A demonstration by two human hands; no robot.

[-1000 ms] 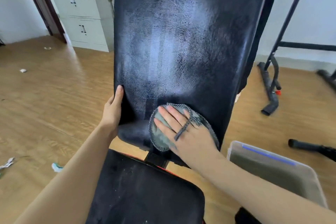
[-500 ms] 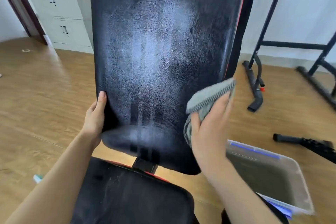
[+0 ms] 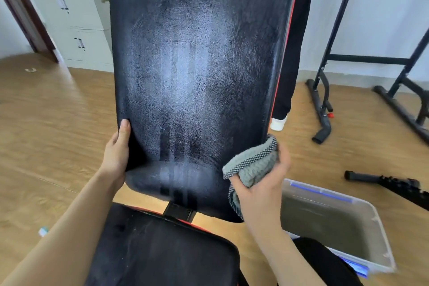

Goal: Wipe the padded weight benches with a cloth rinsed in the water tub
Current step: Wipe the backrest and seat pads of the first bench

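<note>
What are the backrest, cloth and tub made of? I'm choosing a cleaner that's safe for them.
Backrest: looks like black vinyl or faux leather; fine crackled grain, glossy sheen with wet streaks.
Cloth: grey fuzzy fabric, perhaps microfibre, with a checkered woven hem.
Tub: seemingly translucent plastic; thin pale walls, rounded corners, a blue strip on the rim.

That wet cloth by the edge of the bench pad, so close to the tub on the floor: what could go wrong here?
1. The cloth is bunched in the right hand at the back pad's right edge; it may drip on the wooden floor, a slip hazard.
2. The water tub sits right beside the person; a step could tip it.
3. The left hand steadies the pad; letting go might let it shift.
</note>
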